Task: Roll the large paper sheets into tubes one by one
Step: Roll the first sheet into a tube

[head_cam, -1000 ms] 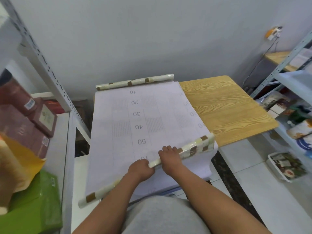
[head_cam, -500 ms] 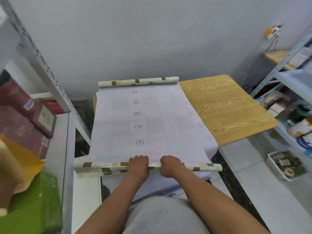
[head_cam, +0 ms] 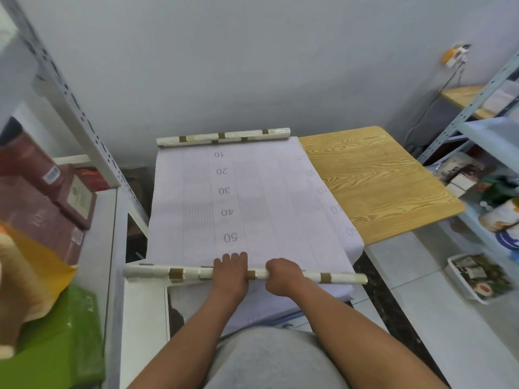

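A large white paper sheet (head_cam: 252,197) printed with numbers 10 to 50 lies flat on the wooden table (head_cam: 373,181), over another sheet whose edge shows at the right. Its near end is rolled into a thin cream tube with brown squares (head_cam: 331,277), lying level across the sheet. My left hand (head_cam: 230,272) and my right hand (head_cam: 282,275) both grip this tube near its middle, side by side. A second finished tube (head_cam: 224,136) rests along the sheet's far edge by the wall.
A metal shelf (head_cam: 84,130) with dark red boxes (head_cam: 36,197) and a green pack (head_cam: 56,341) stands close at the left. Another shelf unit (head_cam: 483,130) with goods sits at the right, a white tray (head_cam: 477,276) on the floor below.
The near tube swung from tilted to level across the sheet. Both hands stayed on it and shifted slightly to the right.
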